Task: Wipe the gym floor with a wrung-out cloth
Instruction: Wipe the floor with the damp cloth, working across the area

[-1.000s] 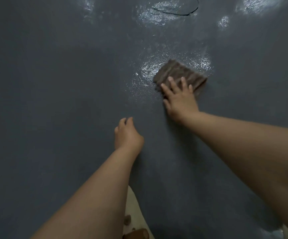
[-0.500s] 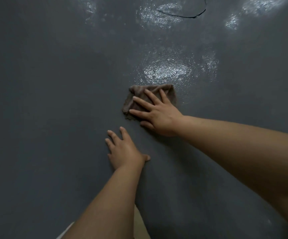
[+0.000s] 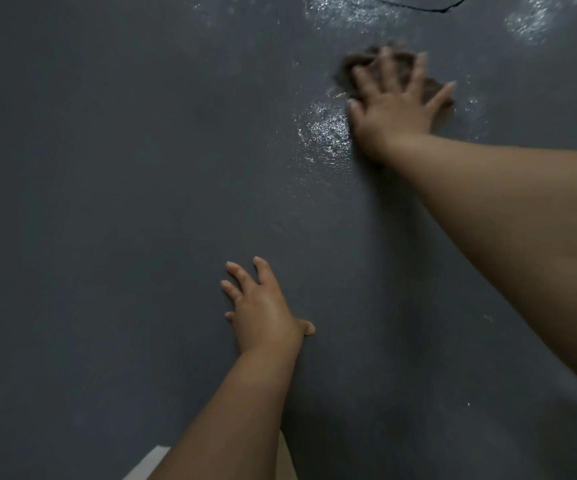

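The right hand [image 3: 396, 105] is flat on the brown cloth [image 3: 361, 65], fingers spread wide and pressing it down onto the dark grey floor [image 3: 107, 168] at the far right of the reach. It is not a pinch or a fist, just an open palm pinning the cloth, and both hand and cloth are blurred, so I judge a wiping stroke is under way. The cloth shows only past the fingertips and beside the little finger; the rest sits hidden under the palm.

The left hand [image 3: 263, 306] is planted on the floor nearer the body, well apart from the cloth, fingers loosely splayed, thumb out to the side, holding nothing. It looks like a brace for the lean.

Progress: a wet sheen [image 3: 325, 129] glistens just beside the right wrist, and more shiny patches sit along the top edge, near a thin dark line [image 3: 418, 6] that may be a cable or a crack; I cannot tell which. So that far band reads as wiped. The broad stretch to the left and the floor near the bracing hand look matt and dry, so my call is that plenty is left.
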A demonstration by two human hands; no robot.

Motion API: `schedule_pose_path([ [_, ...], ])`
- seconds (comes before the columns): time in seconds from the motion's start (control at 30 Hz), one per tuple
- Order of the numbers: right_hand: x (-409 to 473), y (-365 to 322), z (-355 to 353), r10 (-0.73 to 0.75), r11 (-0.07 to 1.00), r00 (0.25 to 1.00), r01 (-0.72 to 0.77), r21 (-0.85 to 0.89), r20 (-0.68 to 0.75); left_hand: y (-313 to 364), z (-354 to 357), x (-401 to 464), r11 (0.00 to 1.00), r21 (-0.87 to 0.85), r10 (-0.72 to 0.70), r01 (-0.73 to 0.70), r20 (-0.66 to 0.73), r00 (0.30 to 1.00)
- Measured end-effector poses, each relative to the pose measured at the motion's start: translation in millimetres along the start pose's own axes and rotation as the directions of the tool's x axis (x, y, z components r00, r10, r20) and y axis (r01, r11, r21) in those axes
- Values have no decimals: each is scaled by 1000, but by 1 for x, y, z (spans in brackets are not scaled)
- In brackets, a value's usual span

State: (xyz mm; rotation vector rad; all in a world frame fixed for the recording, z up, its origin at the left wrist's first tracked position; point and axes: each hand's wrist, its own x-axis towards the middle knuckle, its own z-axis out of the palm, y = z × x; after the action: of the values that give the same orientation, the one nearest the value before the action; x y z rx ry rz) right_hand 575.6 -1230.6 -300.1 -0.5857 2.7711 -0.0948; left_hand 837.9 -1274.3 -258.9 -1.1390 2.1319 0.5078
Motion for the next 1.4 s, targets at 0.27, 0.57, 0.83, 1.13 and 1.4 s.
schedule_pose_path([
  [0.27, -32, -5, 11, -19, 997, 1000, 19, 69, -4, 4, -2, -2, 1000, -12, -20, 20, -3, 1000],
  [0.57, -150, -17, 45, -444, 893, 888, 450, -25, 123, -18, -12, -4, 990, -120, 72, -70, 13, 997],
  [0.83, -273, 39, 76, -730, 670, 665, 742, -24, 159, 3, -3, -27, 973, -201, 99, -117, -99, 990],
  [1.13, -174, 108, 36, -367, 925, 927, 372, -76, 78, 40, 31, -65, 974, -89, 189, -209, -196, 962],
  [1.4, -169, 179, 15, 98, 991, 994, -102, 83, 58, 67, 69, -98, 969, -67, 233, -238, -81, 969],
])
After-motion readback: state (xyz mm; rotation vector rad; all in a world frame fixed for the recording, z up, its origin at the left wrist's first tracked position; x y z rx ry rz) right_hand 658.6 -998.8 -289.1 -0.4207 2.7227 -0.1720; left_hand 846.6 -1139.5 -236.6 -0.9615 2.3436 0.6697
